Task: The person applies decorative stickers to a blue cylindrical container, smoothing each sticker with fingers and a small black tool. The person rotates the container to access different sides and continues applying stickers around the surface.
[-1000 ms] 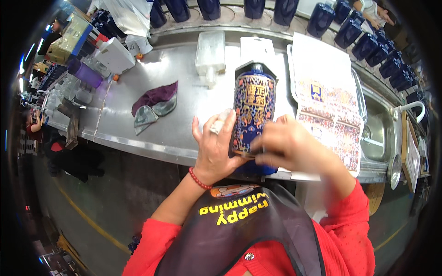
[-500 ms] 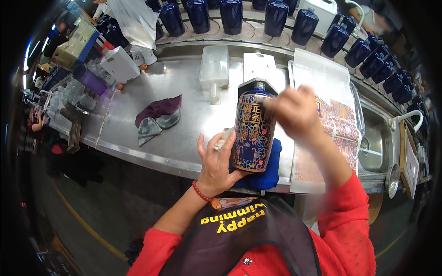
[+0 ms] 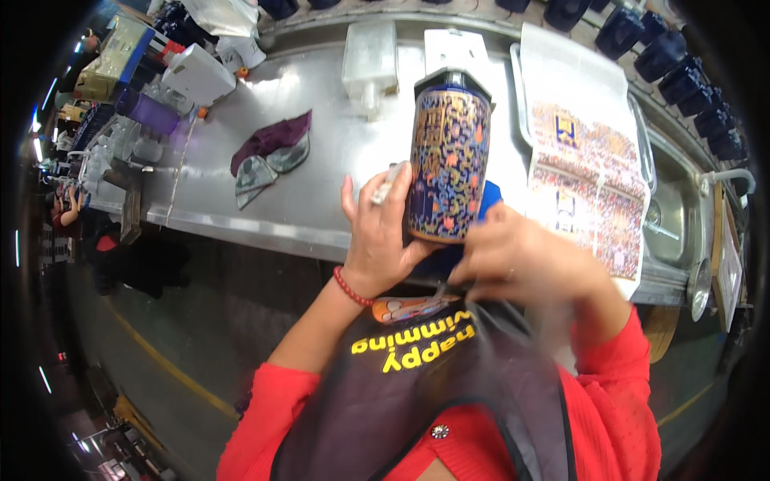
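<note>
A dark blue bottle (image 3: 451, 164) covered in a colourful floral pattern leans back over the bench, its neck pointing away from me. My left hand (image 3: 377, 236) grips its lower left side, thumb by the base; a whitish wrap (image 3: 388, 184) sits on one finger. Smeared by motion, my right hand (image 3: 525, 252) is just right of the base, close to my dark apron (image 3: 425, 393), which bunches into folds below it. Whether its fingers pinch anything cannot be made out. Part of a blue cloth (image 3: 492, 195) shows behind the bottle.
Patterned decal sheets (image 3: 589, 180) lie to the right, before a sink (image 3: 667, 204). A clear glass bottle (image 3: 370, 60) stands beyond my left hand, with a purple and grey cloth (image 3: 273, 144) farther left. Dark blue bottles (image 3: 682, 84) line the far side.
My right hand has dropped from the bottle's upper right side to my apron. The bottle has turned, bringing more floral pattern forward. The view has tipped lower; my left hand keeps its grip.
</note>
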The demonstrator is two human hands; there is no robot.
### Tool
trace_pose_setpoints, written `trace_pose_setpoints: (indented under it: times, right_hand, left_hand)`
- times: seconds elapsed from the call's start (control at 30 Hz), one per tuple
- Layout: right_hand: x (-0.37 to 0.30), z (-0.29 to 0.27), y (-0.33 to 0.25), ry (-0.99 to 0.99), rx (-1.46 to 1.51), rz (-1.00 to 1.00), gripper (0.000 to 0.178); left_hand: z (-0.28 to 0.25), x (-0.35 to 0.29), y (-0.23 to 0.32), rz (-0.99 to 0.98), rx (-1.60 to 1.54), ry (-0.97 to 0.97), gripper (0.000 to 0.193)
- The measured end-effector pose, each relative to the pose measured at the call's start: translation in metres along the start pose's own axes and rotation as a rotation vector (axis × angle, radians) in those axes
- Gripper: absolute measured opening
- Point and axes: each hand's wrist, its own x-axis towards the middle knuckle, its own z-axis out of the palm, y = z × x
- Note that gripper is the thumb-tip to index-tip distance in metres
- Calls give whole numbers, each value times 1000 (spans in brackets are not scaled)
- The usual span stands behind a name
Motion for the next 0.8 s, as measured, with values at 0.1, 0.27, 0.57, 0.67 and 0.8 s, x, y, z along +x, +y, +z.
trace_pose_setpoints:
  times: [0.1, 0.27, 0.57, 0.67, 0.8]
  right_hand:
    - [-1, -10, 31, 493, 381, 560, 27]
    - [-8, 22, 22, 446, -539, -69, 25]
    - [-35, 43, 10, 436, -379, 68, 30]
    - [-40, 51, 2, 262, -16, 6, 25]
    - [-60, 54, -1, 571, -93, 353, 41]
  left_hand:
    - [-2, 1, 3, 6, -34, 18, 99]
    - [-2, 4, 8, -3, -4, 25, 97]
    - [4, -4, -8, 3, -9, -45, 106]
    - [7, -5, -10, -1, -78, -66, 103]
    - [5, -5, -12, -13, -113, -114, 102]
